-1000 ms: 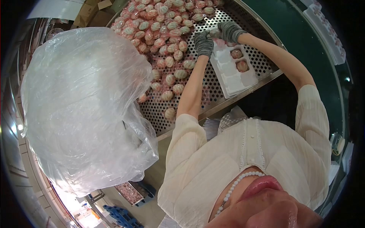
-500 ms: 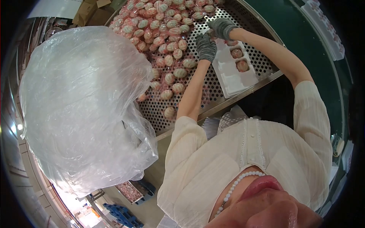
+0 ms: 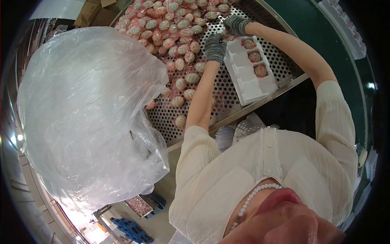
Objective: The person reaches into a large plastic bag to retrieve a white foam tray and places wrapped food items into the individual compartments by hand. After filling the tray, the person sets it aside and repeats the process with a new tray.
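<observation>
Both hands wear grey knitted gloves. My left hand is closed with curled fingers beside the far end of a white two-row tray. My right hand is closed just beyond that end; whatever its fingers hold is hidden. Between the hands, a bit of pinkish clear wrapping shows at the tray's far end. In the tray's right row sit several wrapped eggs, while the visible left-row pockets hold nothing. A large heap of eggs in clear, pink-marked wrappers lies left of my left hand on the perforated metal table.
A big, bulging clear plastic bag fills the left side. A green surface runs along the right, with another filled white tray on it. Cardboard boxes stand at the back left. Blue pallets lie on the floor.
My left hand has shifted slightly left, away from the tray's edge. My right hand has moved a little upward, and more of the tray's far end shows.
</observation>
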### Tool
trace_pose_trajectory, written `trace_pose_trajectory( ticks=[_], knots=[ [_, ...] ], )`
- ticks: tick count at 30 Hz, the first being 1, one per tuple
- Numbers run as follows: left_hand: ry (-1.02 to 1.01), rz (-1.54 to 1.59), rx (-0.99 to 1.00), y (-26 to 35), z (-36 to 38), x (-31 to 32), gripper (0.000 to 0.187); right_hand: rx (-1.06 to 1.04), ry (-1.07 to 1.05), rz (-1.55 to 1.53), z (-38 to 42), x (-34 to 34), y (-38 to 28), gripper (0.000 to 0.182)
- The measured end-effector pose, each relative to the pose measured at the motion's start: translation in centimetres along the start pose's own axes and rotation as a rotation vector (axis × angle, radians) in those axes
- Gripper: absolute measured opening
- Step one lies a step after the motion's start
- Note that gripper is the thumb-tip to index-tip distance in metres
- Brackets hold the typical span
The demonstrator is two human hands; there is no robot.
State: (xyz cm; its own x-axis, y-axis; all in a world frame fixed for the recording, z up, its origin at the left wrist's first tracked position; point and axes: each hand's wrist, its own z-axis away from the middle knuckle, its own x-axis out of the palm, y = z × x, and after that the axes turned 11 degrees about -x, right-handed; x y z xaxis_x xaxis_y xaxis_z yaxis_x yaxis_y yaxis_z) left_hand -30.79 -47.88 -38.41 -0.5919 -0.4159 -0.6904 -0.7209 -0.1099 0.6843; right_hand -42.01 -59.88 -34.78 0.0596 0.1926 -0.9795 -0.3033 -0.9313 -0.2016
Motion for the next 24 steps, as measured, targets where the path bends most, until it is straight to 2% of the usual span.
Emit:
trace_pose_trajectory(
  ticks=[1,2,3,5,6,7,9,11,13,15,16,18,19,21,23,24],
  knots=[
    [-0.038,-0.063,0.021,0.8,0.0,-1.0,0.025,-0.05,0.068,-0.221,0.3,-0.6,-0.8,0.012],
    [-0.072,-0.044,-0.028,1.7,0.4,-1.7,0.025,0.054,-0.024,-0.067,0.6,-1.5,-1.6,0.008],
    [-0.071,-0.043,-0.025,1.6,0.3,-1.7,0.025,0.055,-0.023,-0.064,0.7,-1.1,-1.8,0.008],
    [-0.003,-0.068,0.051,1.9,0.0,-1.1,0.025,-0.021,0.12,0.087,1.2,-0.5,-1.9,0.009],
    [-0.071,-0.07,0.056,2.1,-0.3,-1.3,0.024,-0.06,0.048,0.189,1.4,-1.0,-1.8,0.008],
    [-0.079,-0.072,0.053,2.3,-0.5,-1.5,0.024,-0.058,0.045,0.181,1.4,-0.5,-1.4,0.008],
    [-0.231,-0.176,-0.022,2.2,-1.4,-1.7,0.023,0.001,-0.005,0.091,0.7,-0.7,-1.0,0.01],
    [-0.229,-0.15,-0.048,0.5,-2.1,-0.7,0.023,0.008,-0.01,0.079,0.5,-1.3,-1.0,0.012],
    [-0.21,-0.107,0.028,0.4,-2.0,-0.9,0.024,0.013,-0.028,0.061,0.2,-1.5,-0.7,0.013],
    [-0.246,-0.062,-0.045,0.3,-2.4,-0.7,0.025,0.141,-0.106,-0.088,0.4,-1.6,-0.5,0.014],
    [-0.282,-0.107,-0.081,0.2,-2.9,-0.5,0.025,0.139,-0.115,-0.095,0.3,-1.7,-0.9,0.014],
    [-0.329,-0.201,-0.121,1.1,-3.5,-1.1,0.025,0.117,-0.1,0.112,0.0,-1.6,-2.0,0.012],
    [-0.332,-0.202,-0.127,0.2,-3.8,-0.6,0.025,0.114,-0.103,0.107,0.1,-1.3,-2.0,0.012],
    [-0.41,-0.173,-0.204,-1.8,-5.2,0.8,0.027,0.025,0.064,0.069,0.5,-1.2,-1.5,0.013],
    [-0.342,-0.209,-0.177,-1.3,-4.2,0.4,0.025,0.034,0.077,0.073,0.2,0.0,-0.2,0.015],
    [-0.279,-0.183,-0.147,-0.7,-3.0,-0.1,0.025,0.09,0.033,-0.079,0.2,1.0,1.0,0.017]
  ],
)
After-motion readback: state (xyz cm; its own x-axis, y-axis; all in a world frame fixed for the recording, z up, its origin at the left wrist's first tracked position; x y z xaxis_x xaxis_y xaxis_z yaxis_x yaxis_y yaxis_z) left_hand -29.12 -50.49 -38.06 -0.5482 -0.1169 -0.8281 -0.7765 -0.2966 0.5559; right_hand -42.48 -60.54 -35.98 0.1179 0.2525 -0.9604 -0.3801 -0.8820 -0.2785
